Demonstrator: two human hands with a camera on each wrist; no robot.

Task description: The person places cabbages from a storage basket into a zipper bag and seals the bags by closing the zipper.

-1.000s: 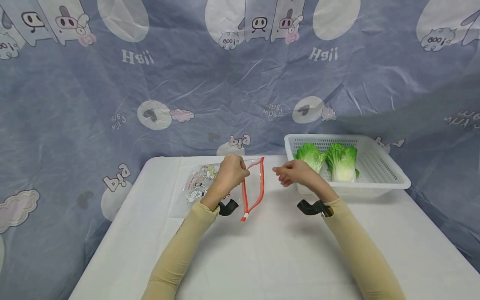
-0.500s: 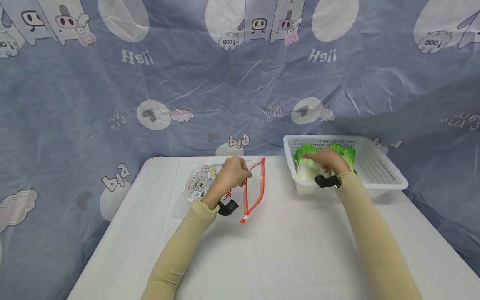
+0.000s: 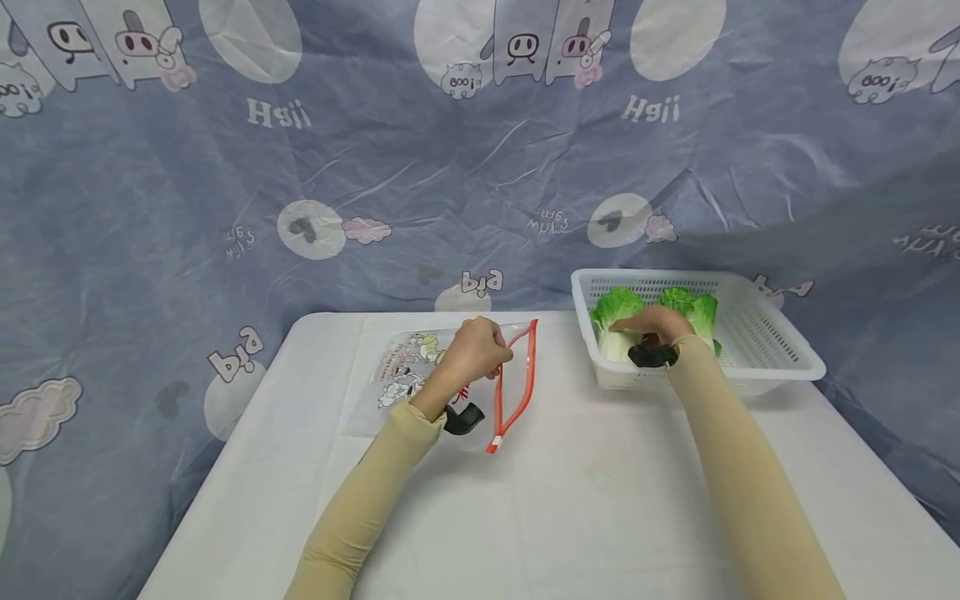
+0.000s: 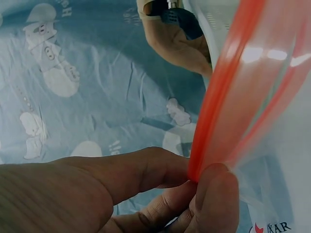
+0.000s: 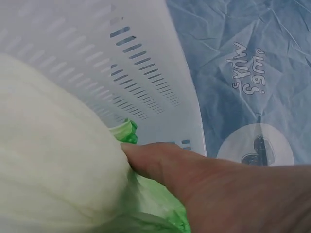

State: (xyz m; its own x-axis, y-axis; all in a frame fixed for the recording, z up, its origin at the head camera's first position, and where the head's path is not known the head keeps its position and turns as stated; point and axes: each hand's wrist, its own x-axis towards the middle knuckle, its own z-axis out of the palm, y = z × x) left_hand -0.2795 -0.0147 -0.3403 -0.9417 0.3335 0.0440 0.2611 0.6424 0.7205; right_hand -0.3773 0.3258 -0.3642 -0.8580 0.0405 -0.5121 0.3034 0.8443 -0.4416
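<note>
My left hand [image 3: 477, 346] pinches the red-edged mouth of a clear zip bag [image 3: 401, 375] printed with cartoon figures. In the left wrist view, thumb and fingers meet on the red zip strip [image 4: 214, 114], and the mouth gapes beside them. Over the white basket [image 3: 806, 367] at the right, my right hand [image 3: 663, 323] grips the left one of two napa cabbages [image 3: 617, 305]. Its thumb lies against the cabbage's pale stalk end [image 5: 53, 150] in the right wrist view; the other fingers are hidden there. The second napa cabbage [image 3: 703, 315] sits behind the hand, partly covered.
Slotted walls [image 5: 141, 63] surround the cabbages. A white cloth covers the table [image 3: 555, 517], and a blue-grey patterned curtain [image 3: 420, 167] hangs along its back edge. Black cameras are strapped to both wrists, the right one [image 3: 651, 356] close above the basket's front rim.
My right hand has moved right from beside the bag into the basket and lowered onto the left cabbage. The left hand keeps its pinch, shifting the bag's mouth slightly right.
</note>
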